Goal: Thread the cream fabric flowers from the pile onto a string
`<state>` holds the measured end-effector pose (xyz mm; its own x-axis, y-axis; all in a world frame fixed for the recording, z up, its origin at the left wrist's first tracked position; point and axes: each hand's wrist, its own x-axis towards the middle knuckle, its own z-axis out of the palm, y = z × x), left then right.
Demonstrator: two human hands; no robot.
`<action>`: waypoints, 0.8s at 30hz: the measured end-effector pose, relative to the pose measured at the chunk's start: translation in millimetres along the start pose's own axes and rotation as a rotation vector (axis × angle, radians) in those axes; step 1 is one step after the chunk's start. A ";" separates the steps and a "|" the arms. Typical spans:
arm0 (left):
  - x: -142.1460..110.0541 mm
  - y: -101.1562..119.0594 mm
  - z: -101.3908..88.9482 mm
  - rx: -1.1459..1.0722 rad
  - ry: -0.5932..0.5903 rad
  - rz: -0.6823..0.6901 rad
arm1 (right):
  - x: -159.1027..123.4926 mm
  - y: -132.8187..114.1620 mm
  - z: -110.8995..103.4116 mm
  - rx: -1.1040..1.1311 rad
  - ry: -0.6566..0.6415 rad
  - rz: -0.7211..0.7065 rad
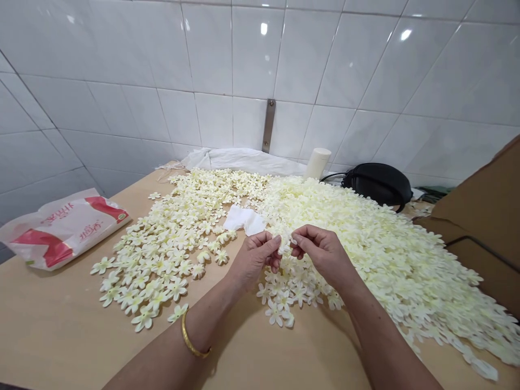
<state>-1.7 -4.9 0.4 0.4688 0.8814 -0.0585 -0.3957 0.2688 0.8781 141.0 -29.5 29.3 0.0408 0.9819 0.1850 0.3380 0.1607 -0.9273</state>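
Head view: nearest, the bare forearms reach in from the bottom edge, a gold bangle (194, 336) on the left wrist. The left hand (255, 259) and right hand (320, 253) meet in the middle, each closed to a pinch between thumb and fingertips, and together they grip a small cream blossom (286, 242), which is seen edge-on and partly hidden. Just below them, on the pale wooden counter (69, 325), lies a loose pile of fabric-like blossoms (282, 297), each with pointed white petals and a soft yellow centre. To the left spreads a thinner layer of the same flowers (162, 254), mostly lying singly and overlapping. To the right, a far deeper mass of cream blossoms (385, 254) runs toward the right edge. A crumpled white tissue (242, 220) sits between the two spreads. At far left lies a white plastic bag with red print (60, 230). Further back are a white cloth (239, 161), a cream cylinder (317, 163) and a black bag (377, 184), against a white tile wall (122, 49) with a metal strip (268, 125). Brown cardboard (479, 216) rises at right.
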 end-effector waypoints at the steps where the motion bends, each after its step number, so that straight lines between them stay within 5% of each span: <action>1: 0.4 -0.4 -0.5 0.000 0.008 0.001 | 0.5 0.6 -1.1 -0.035 0.055 -0.007; 5: 1.7 -1.3 -1.9 0.009 0.041 -0.002 | 0.9 2.8 -5.1 -0.206 0.239 -0.078; 11: 1.6 -0.5 -1.4 0.026 0.044 -0.005 | -3.5 -2.7 1.3 -0.205 -0.109 -0.171; 24: 0.3 0.4 -0.7 -0.052 -0.007 -0.029 | -2.2 1.7 1.8 -0.167 -0.083 -0.066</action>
<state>-2.3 -4.3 0.5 0.4858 0.8704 -0.0804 -0.4220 0.3141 0.8504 139.8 -31.2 26.7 -0.0614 0.9759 0.2096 0.4886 0.2125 -0.8463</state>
